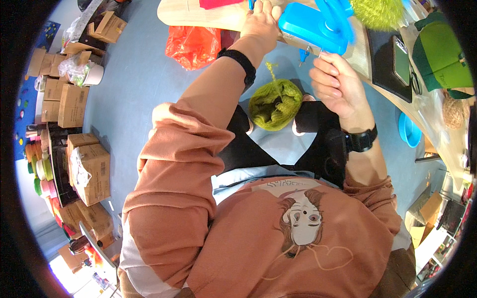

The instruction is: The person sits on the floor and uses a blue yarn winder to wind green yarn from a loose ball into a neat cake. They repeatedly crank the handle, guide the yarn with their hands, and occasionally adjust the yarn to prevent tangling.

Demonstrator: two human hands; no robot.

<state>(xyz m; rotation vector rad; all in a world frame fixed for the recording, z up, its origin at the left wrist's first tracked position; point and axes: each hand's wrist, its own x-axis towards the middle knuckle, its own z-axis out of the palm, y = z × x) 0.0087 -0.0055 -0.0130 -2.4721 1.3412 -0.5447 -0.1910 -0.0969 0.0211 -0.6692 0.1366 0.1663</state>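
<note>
A blue plastic winder (303, 24) with a wide arm blurred by motion sits at the table edge. Beside its left end, my left hand (259, 28) lies over the tabletop; its fingertips are near a small blue part, and their grip cannot be made out. Below the winder, my right hand (337, 83) has its fingers curled, pinching a thin metal crank (321, 52). A blue clamp screw (303, 56) hangs under the edge. On the floor between my feet lies a bundle of olive-green yarn (275, 117), a loose strand rising from it.
Fuzzy green material (378, 13) sits right of the winder on the wooden table (205, 15). A red plastic bag (193, 46) hangs at the front edge. Farther right are a clipboard (401, 63), scissors (415, 82) and a green bag (439, 56). Cardboard boxes (89, 167) line the left.
</note>
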